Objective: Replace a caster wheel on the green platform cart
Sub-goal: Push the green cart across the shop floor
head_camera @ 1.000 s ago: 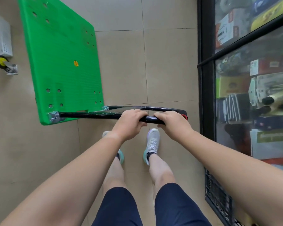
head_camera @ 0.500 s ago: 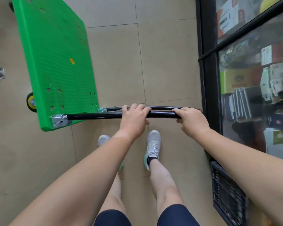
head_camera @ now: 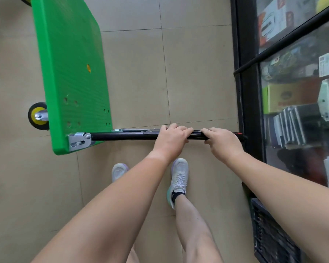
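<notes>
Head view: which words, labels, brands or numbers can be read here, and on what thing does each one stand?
No text here can be read.
Print and logos on the boxes in the glass case: blurred.
White label on one box: too small.
Yellow disc on the cart: any mark too small.
Red patch at the end of the handle: no letters legible.
</notes>
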{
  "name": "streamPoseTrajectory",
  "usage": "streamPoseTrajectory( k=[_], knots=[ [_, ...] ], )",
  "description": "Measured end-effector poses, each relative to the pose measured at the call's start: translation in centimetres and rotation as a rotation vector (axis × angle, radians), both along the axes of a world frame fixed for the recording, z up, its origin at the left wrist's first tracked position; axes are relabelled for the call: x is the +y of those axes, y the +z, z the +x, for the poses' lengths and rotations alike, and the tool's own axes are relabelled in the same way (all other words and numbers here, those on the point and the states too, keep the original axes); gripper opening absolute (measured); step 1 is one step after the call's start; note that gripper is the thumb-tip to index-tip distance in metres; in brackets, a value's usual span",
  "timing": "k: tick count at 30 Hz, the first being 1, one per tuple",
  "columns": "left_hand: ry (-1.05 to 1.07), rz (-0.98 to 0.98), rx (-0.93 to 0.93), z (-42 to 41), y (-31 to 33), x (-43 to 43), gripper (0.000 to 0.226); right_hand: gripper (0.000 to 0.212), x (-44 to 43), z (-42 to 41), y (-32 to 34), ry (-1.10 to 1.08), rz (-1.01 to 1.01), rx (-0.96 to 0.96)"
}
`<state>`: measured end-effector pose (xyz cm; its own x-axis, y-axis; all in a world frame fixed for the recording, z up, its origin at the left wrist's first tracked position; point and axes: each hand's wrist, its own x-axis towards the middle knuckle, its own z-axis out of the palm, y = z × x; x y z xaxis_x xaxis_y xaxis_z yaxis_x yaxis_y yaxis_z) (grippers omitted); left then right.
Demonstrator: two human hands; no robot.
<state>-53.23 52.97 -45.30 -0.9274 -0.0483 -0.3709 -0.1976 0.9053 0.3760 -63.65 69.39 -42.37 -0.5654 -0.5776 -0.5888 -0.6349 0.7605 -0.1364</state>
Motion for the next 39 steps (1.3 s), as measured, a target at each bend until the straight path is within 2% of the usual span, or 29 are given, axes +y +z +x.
streamPoseTrajectory(
  k=[4, 8, 11, 15, 17, 21, 26, 30, 35, 39],
  knots=[
    [-0.026, 0.109, 0.076, 1.7, -0.3, -1.1, 0.055, 0.04, 0.8, -0.7, -1.1, -0.029, 0.052, -0.04],
    [0.066, 0.031, 0.151, 4.9, -0.3, -4.8, 0.064, 0.042, 1.4, -1.1, -1.9, -0.062, 0.03, -0.042],
    [0.121, -0.054, 0.095, 7.3, -0.6, -9.2, 0.057, 0.04, 1.2, -1.1, -2.1, -0.083, 0.036, -0.026],
    [0.12, -0.138, -0.061, 9.7, -0.7, -14.0, 0.041, 0.062, -1.0, 0.6, -2.0, -0.031, -0.027, -0.082],
    [0.14, -0.154, -0.117, 10.2, -0.3, -15.5, 0.037, 0.057, -2.7, 1.5, -2.1, -0.007, -0.074, -0.085],
    [0.143, -0.103, -0.24, 9.9, 0.2, -17.1, 0.038, 0.055, -4.5, 2.1, -2.0, -0.089, -0.08, -0.083],
    [0.176, 0.009, -0.28, 11.5, 0.4, -19.7, 0.036, 0.058, -7.0, 3.5, -1.2, -0.115, -0.059, -0.107],
    [0.183, 0.037, -0.315, 13.6, 0.7, -22.7, 0.033, 0.057, -9.5, 7.2, -0.4, -0.135, 0.018, -0.126],
    [0.181, 0.047, -0.353, 16.5, 1.4, -27.0, 0.036, 0.065, -13.2, 11.8, -0.7, -0.193, 0.03, -0.083],
    [0.237, 0.065, -0.384, 18.0, 1.9, -30.4, 0.036, 0.054, -16.7, 13.5, -1.0, -0.159, 0.02, -0.073]
  ],
)
